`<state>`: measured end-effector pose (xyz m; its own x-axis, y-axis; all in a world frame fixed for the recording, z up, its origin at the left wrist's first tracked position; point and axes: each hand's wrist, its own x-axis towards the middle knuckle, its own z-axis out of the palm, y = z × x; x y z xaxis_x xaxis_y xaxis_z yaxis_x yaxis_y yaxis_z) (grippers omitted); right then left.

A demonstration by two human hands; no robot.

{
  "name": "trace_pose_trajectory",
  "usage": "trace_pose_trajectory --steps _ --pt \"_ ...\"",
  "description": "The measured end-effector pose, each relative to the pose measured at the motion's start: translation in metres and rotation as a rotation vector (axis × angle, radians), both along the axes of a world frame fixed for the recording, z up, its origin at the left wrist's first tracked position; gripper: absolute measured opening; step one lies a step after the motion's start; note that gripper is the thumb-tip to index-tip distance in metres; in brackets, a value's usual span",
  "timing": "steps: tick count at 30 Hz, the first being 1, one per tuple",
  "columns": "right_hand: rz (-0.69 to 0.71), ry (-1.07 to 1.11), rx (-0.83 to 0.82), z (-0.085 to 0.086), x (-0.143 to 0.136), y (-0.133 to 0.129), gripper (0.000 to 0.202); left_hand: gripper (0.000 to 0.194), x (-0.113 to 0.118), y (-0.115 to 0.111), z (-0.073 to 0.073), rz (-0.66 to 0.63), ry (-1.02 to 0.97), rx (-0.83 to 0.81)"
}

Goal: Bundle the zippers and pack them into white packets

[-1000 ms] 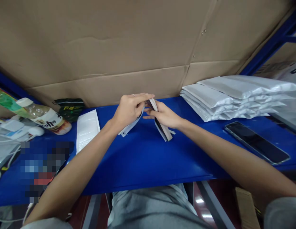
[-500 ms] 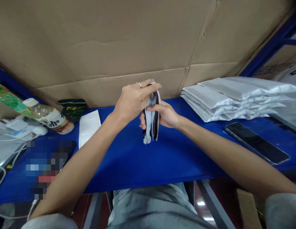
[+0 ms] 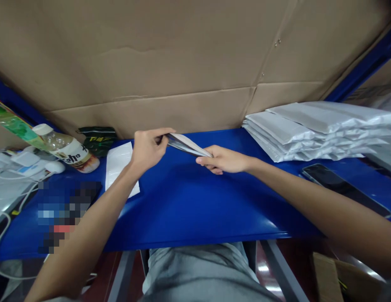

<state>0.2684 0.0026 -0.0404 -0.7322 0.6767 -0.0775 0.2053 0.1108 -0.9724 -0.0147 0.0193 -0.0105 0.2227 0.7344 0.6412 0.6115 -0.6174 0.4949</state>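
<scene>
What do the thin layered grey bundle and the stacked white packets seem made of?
Thin layered grey bundle: perhaps fabric or paper, matte; its thin layers bow. Stacked white packets: probably plastic film, slightly glossy; edges wrinkle and catch light.

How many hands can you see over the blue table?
2: the left hand, holding one end of the thin layered bundle, and the right hand, holding its other end.
</scene>
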Motion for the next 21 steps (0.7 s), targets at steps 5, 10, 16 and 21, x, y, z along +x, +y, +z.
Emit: trace_pose_trajectory --steps 5,10,16,21 --pt "0.024 -0.22 0.288 -0.004 -0.006 -0.013 0.05 0.035 -0.036 -0.024 -0.001 -0.054 -0.179 -0.39" --pt "0.053 -0.327 0.308 -0.011 0.001 -0.014 0.051 0.061 -0.117 -0.047 0.019 -0.094 0.491 -0.468" --pt "0.017 -0.313 0.255 -0.016 0.021 -0.007 0.055 0.047 -0.182 -0.075 0.005 0.019 0.909 -0.583" --pt "0.018 -0.312 0.26 -0.019 0.026 -0.004 0.053 0.03 -0.148 -0.082 0.003 0.053 1.059 -0.509"
